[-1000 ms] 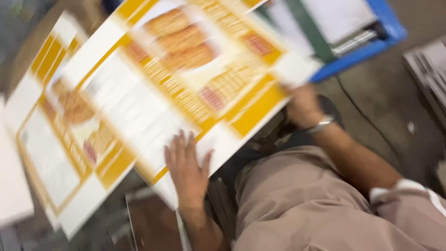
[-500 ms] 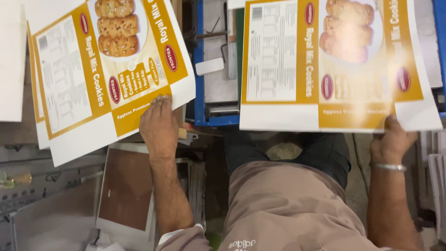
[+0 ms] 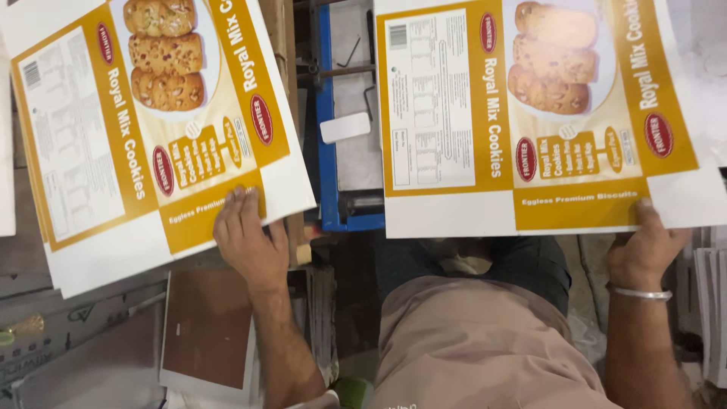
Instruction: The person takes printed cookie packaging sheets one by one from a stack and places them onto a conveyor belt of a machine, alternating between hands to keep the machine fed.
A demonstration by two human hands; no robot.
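Note:
Two flat printed carton sheets, white and mustard yellow with biscuit pictures, fill the upper view. My left hand (image 3: 246, 238) lies palm down on the near edge of the left sheet (image 3: 144, 129), which tops a stack of like sheets at a slight tilt. My right hand (image 3: 644, 250), with a metal bangle at the wrist, grips the near edge of the right sheet (image 3: 522, 113), fingers under it. The right sheet lies square, over a blue-framed machine.
A blue metal machine frame (image 3: 327, 151) with a grey bed runs between the two sheets. A brown board (image 3: 208, 326) lies below my left forearm. Grey printed cardboard sits at lower left. More stacked sheets (image 3: 708, 303) stand at the right edge. My lap is at bottom centre.
One second ago both hands held sheets slanted in a blur. The sheets have since parted left and right. In the last half second almost nothing has moved.

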